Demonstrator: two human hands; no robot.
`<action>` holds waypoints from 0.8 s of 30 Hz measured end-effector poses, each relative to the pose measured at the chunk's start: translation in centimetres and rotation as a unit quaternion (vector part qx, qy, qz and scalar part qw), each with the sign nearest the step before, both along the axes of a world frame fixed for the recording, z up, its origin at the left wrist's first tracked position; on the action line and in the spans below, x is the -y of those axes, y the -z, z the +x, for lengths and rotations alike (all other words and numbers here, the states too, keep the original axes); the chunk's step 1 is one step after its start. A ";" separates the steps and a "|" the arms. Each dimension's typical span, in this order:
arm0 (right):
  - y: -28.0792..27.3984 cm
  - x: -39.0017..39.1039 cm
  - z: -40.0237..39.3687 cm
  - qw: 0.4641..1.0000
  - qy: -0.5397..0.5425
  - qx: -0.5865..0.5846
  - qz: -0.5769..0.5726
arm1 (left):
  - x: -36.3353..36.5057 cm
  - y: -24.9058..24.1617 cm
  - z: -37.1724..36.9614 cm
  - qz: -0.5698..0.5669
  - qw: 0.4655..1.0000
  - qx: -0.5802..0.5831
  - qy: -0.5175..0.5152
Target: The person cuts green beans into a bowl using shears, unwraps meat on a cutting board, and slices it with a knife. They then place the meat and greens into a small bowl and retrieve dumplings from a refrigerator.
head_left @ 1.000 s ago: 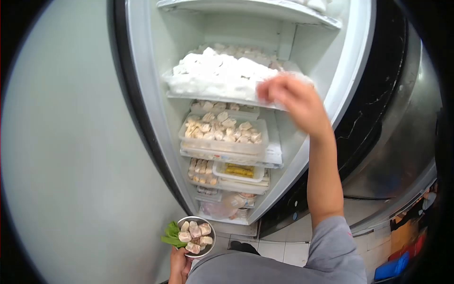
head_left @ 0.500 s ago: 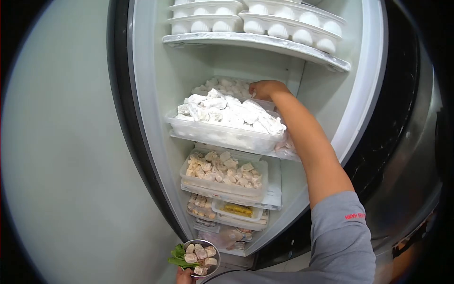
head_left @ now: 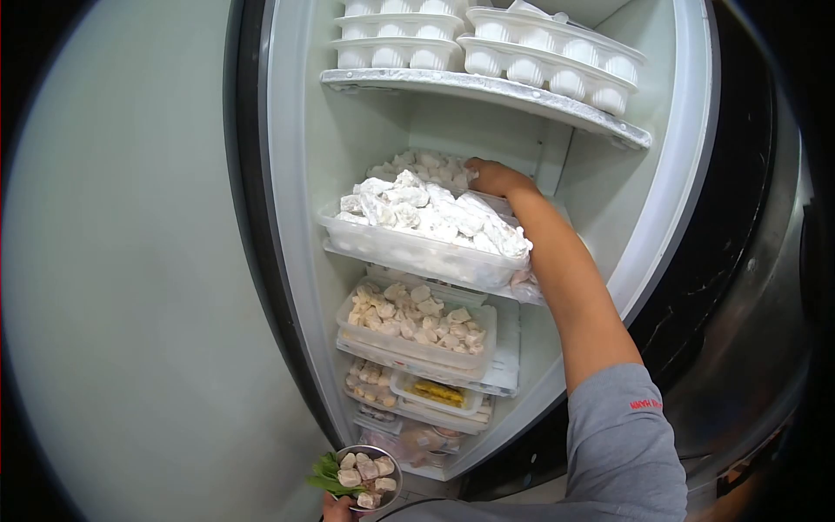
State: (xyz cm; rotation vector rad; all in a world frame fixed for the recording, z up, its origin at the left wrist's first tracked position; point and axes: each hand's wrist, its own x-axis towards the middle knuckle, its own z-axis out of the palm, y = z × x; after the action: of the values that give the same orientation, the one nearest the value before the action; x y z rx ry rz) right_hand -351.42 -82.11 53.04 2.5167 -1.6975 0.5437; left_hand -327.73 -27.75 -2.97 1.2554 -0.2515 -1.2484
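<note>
My left hand [head_left: 337, 508] is closed on the rim of a round metal bowl [head_left: 397, 490] at the bottom of the view. Inside the bowl are several pale, floury cubes [head_left: 367, 468], with green leaves [head_left: 327, 474] at its left side. My right hand [head_left: 496, 177] reaches deep into an upright fridge or freezer, at the right end of a rear container of white floured pieces [head_left: 426, 163]. Its fingers curl down among the pieces, and the fingertips are hidden. In front stands a clear plastic tub [head_left: 417, 252] heaped with white floured pieces [head_left: 435, 211].
Stacked white trays with round cups [head_left: 548, 70] fill the frosty upper shelf [head_left: 487, 85]. Lower down are a tub of pale chunks [head_left: 417, 322] and a small box with yellow food [head_left: 437, 393]. The open door [head_left: 130, 261] stands at left, the cabinet's side frame [head_left: 674, 165] at right.
The view has shifted slightly, so the shelves appear a little further right and lower. My right hand stays at the rear container, and my left hand still holds the bowl.
</note>
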 end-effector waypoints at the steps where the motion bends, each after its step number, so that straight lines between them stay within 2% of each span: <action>1: -0.1 -0.3 0.2 1.000 0.000 0.000 0.001 | -0.1 0.1 -0.1 -0.001 1.000 0.004 -0.001; 3: -0.4 -1.0 0.8 0.996 -0.083 -0.031 0.018 | -0.2 0.4 -0.3 0.000 1.000 0.013 -0.004; 7: -0.5 0.0 0.9 0.993 -0.093 -0.054 0.056 | -1.0 0.2 -0.4 0.015 0.999 -0.042 -0.011; 9: -0.5 1.8 0.8 0.991 -0.045 -0.098 0.073 | -1.4 1.9 0.0 -0.016 0.988 -0.150 -0.024; 10: -0.4 1.7 0.6 0.991 -0.045 -0.099 0.074 | -1.5 2.2 0.0 -0.015 0.988 -0.151 -0.024; 12: -0.1 1.4 0.1 0.997 -0.015 -0.047 0.059 | -1.5 2.7 0.1 0.024 0.999 -0.028 0.007; 15: 0.5 1.3 0.0 0.999 -0.041 0.001 0.006 | -1.7 3.7 0.5 -0.015 0.999 -0.033 -0.004; 19: 0.6 0.6 0.3 0.996 -0.085 -0.036 -0.008 | -1.8 -1.5 -0.5 0.005 0.998 -0.067 -0.020; 21: -0.3 -0.4 0.4 0.997 -0.042 -0.061 0.033 | -1.8 -2.6 -1.0 0.042 0.993 -0.105 -0.035; 24: -0.4 0.9 0.5 0.996 -0.014 -0.055 0.067 | -2.0 -2.4 -1.0 0.043 0.996 -0.082 -0.019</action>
State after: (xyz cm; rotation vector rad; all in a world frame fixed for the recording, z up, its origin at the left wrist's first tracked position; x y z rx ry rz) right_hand -350.93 -83.05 53.46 2.6096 -1.7170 0.2961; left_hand -328.71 -25.72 -0.58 1.2173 -0.0557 -1.3324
